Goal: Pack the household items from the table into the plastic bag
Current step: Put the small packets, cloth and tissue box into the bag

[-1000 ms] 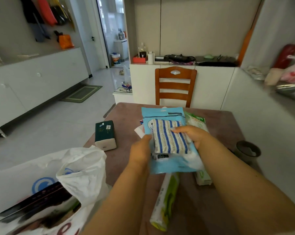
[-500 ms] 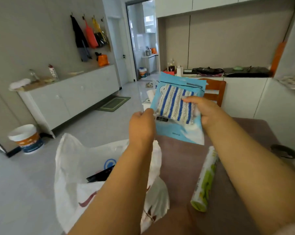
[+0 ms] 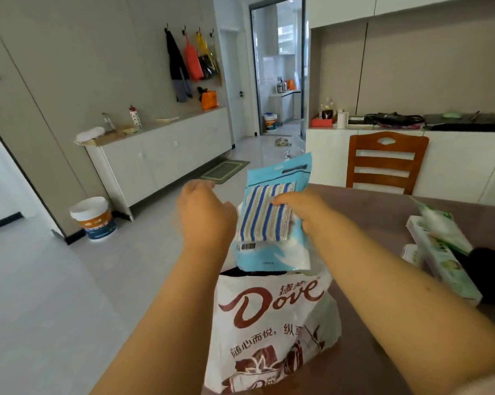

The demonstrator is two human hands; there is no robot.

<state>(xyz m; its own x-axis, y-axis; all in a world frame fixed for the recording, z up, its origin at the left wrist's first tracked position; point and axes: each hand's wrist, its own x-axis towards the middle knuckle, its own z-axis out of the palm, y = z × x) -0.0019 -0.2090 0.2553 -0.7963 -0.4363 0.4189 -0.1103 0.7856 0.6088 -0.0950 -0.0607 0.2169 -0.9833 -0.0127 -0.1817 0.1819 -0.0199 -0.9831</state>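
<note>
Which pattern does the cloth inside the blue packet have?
Blue and grey-white stripes on the cloth, seen in the head view.

your brownish surface (image 3: 377,212), white Dove plastic bag (image 3: 272,323) sitting at its left edge, green-and-white packs (image 3: 440,252) piled over on your right

I am seeing the light-blue packet (image 3: 272,223) of blue-and-white striped cloths standing nearly upright, its lower edge dipping into the open mouth of the white plastic bag (image 3: 269,323). The bag, printed with brown Dove lettering, is sitting at the table's (image 3: 368,212) near left edge. Green-and-white packages (image 3: 440,252) are lying on the table to the right.
</note>
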